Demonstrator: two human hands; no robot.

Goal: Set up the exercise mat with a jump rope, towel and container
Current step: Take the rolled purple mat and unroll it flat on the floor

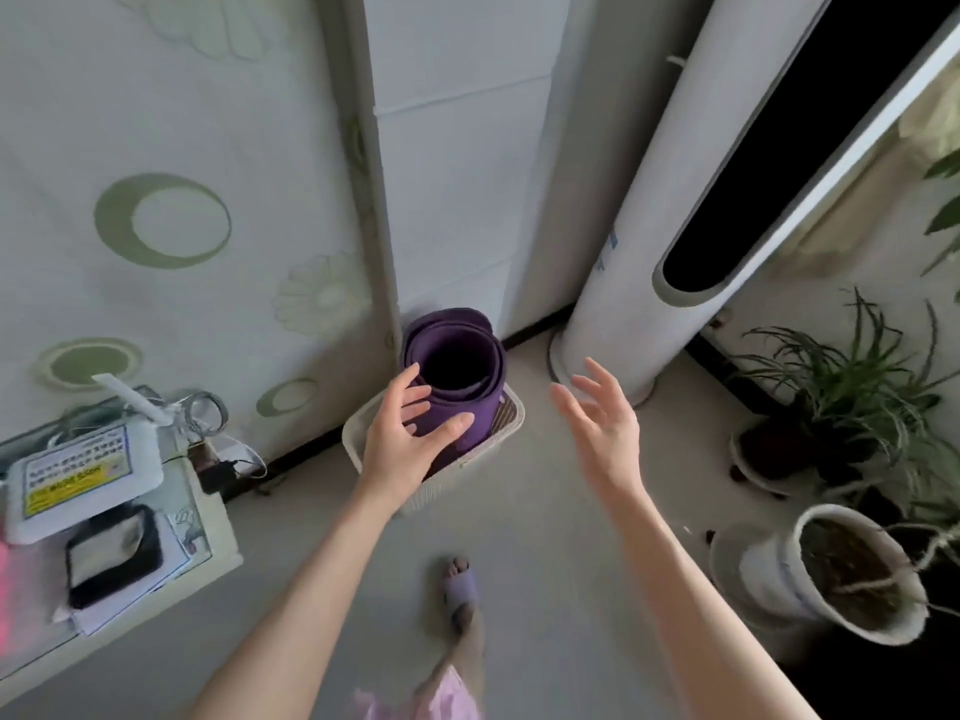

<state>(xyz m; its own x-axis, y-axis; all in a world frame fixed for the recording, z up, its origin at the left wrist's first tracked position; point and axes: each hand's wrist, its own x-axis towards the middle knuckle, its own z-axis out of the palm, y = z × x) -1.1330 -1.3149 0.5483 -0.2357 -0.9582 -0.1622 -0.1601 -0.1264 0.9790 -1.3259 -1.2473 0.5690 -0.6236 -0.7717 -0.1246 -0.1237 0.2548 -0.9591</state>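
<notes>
A rolled purple exercise mat stands upright in a white slatted basket on the floor, against the wall corner. My left hand curves around the mat's left side, fingers and thumb touching it but spread. To the right of the mat my right hand hovers, fingers apart, holding nothing. No jump rope, towel or container shows.
A tall white tower fan stands right of the basket. Potted plants and a white pot crowd the right side. A low cabinet with a router and cables sits at left. My slippered foot is on bare floor.
</notes>
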